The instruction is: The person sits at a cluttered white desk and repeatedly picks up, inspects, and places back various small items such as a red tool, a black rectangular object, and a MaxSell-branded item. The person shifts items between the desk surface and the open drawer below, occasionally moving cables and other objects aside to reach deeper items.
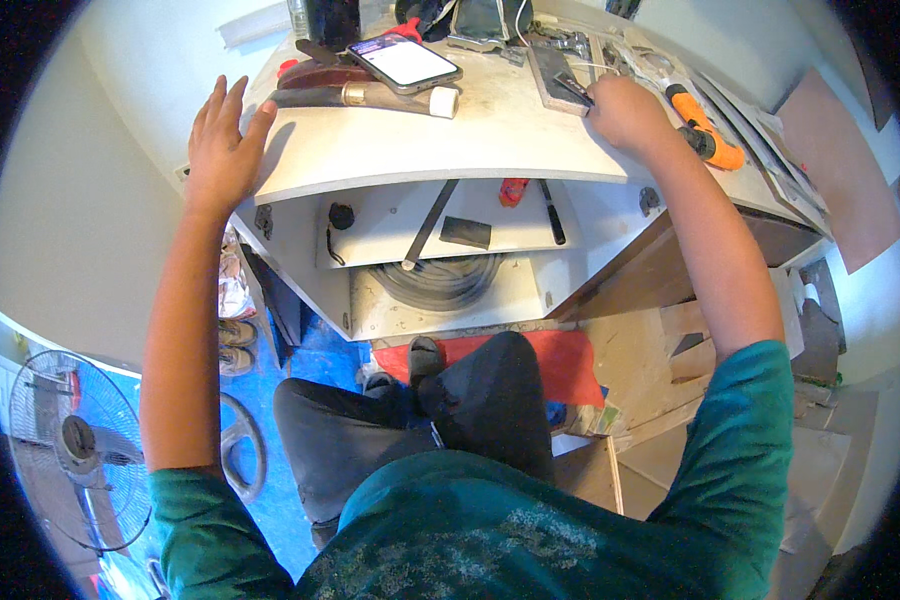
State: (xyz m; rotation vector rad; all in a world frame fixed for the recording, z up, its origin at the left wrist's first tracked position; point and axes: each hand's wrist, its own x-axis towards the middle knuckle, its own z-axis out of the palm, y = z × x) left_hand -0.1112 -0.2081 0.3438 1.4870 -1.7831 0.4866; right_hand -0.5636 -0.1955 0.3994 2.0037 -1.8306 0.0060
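Observation:
My left hand (226,150) is open, fingers spread, at the left edge of the white worktop (390,150). Beside it lies a dark knife-like piece (305,98) with a brass-coloured band and a pale end cap. A phone with a lit screen (406,62) rests just behind that. Over on the right, my right hand (630,115) has its fingers closed around a small dark metal tool (572,86), whose exact kind I cannot make out. This tool lies over a grey rectangular block (557,78), right by my fingertips.
An orange-and-black power tool (708,132) lies right of my right hand, near stacked sheets (760,140). Below, the open cabinet (300,255) holds a tape measure (341,215), a dark bar (432,222) and a coiled hose (440,285). A fan (78,440) stands at lower left.

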